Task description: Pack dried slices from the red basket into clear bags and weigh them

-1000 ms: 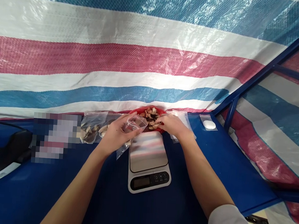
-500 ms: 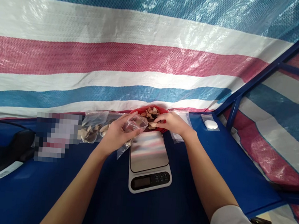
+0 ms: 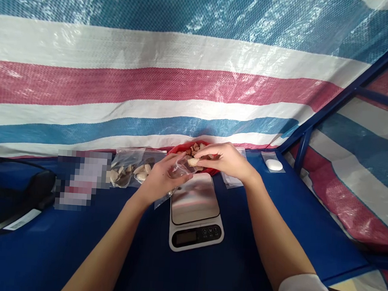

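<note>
My left hand [image 3: 160, 178] grips a clear plastic bag [image 3: 179, 167], its mouth held toward the right. Between the thumb and fingers of my right hand [image 3: 224, 160] is a pale dried slice [image 3: 193, 162], right at the bag's mouth. Behind both hands stands a red basket [image 3: 180, 147] with brownish dried slices [image 3: 193, 150] in it, partly hidden by my right hand. Just in front lies a white kitchen scale [image 3: 196, 203] with a shiny plate and a dark display. To the left, filled clear bags [image 3: 122, 174] of similar pale pieces lie side by side.
Flat clear bags [image 3: 233, 180] lie right of the basket. Farther right, a white oval object [image 3: 274, 165] rests on a small clear bag. A black device [image 3: 38, 188] with a cable sits at the left of the blue table [image 3: 239, 264]. Striped tarpaulin [image 3: 152, 82] walls the back.
My right hand has lifted the pale slice out of the basket and brought it left to the bag's mouth. My left hand still holds the bag. The view has shifted slightly.
</note>
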Action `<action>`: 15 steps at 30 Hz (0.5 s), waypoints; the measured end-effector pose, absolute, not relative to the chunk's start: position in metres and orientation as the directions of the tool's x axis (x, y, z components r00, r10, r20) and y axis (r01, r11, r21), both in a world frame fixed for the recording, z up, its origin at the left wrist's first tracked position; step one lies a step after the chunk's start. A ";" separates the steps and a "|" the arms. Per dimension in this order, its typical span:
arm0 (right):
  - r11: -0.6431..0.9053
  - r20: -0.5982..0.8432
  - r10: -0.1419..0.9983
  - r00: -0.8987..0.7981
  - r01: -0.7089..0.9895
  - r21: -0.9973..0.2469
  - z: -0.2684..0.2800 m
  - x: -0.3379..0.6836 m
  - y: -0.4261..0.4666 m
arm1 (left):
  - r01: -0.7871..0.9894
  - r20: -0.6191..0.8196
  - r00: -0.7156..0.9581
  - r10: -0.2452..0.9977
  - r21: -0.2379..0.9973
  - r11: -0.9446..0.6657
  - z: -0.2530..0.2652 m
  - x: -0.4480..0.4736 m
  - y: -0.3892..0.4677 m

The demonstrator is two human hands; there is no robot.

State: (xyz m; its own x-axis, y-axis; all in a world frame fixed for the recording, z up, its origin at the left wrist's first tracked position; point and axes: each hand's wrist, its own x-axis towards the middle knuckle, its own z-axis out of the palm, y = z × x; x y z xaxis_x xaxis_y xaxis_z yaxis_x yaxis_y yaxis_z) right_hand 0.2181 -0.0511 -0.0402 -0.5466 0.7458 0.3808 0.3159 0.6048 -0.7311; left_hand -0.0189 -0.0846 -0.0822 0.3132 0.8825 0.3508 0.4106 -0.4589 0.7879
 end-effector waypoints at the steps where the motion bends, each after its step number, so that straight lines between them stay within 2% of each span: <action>1: 0.625 0.387 0.730 -0.564 0.320 -0.713 -0.037 0.215 -0.054 | 0.409 0.360 0.328 0.873 0.779 -0.475 -0.082 -0.018 -0.085; 9: 0.735 0.369 0.647 -0.667 0.417 -0.534 -0.027 0.192 -0.065 | 0.358 0.402 0.391 0.828 0.762 -0.539 -0.076 -0.012 -0.087; 15: 0.730 0.363 0.672 -0.645 0.494 -0.472 -0.034 0.182 -0.065 | 0.324 0.419 0.377 0.826 0.775 -0.542 -0.076 -0.014 -0.086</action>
